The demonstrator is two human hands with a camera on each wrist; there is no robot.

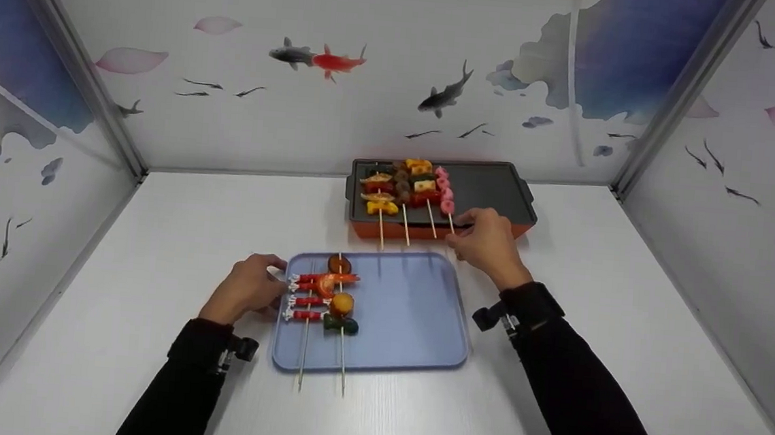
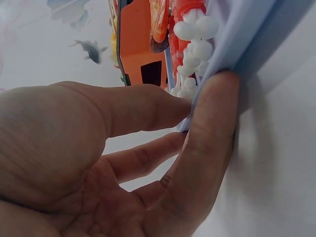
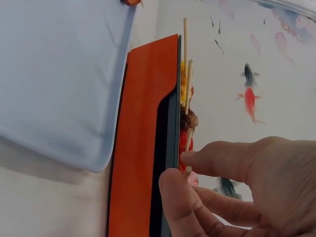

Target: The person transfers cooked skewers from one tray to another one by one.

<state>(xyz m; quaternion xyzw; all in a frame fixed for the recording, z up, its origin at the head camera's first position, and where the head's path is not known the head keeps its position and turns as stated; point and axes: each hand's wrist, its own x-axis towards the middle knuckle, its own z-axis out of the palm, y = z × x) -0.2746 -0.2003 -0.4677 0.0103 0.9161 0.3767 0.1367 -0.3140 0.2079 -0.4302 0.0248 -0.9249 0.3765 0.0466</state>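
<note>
My left hand (image 1: 251, 286) pinches the left rim of a blue tray (image 1: 408, 314); in the left wrist view, thumb and forefinger (image 2: 212, 128) meet at that rim. Two skewers lie on the tray: one of red-and-white pieces (image 1: 306, 300), the other with a shrimp, a yellow ball (image 1: 342, 304) and a green piece. At the grill (image 1: 488, 190), my right hand (image 1: 488, 245) pinches the stick end of a pink skewer (image 1: 445, 191). That stick's tip shows between thumb and forefinger in the right wrist view. The pink pieces rest on the dark grill plate.
Left of the pink skewer, several more skewers lie on the grill: a mixed vegetable one (image 1: 424, 186), a brown meatball one (image 1: 402, 183) and one with yellow and red pieces (image 1: 380, 196). Their sticks overhang the orange front. A printed wall (image 1: 380, 121) stands behind the white table (image 1: 174, 243).
</note>
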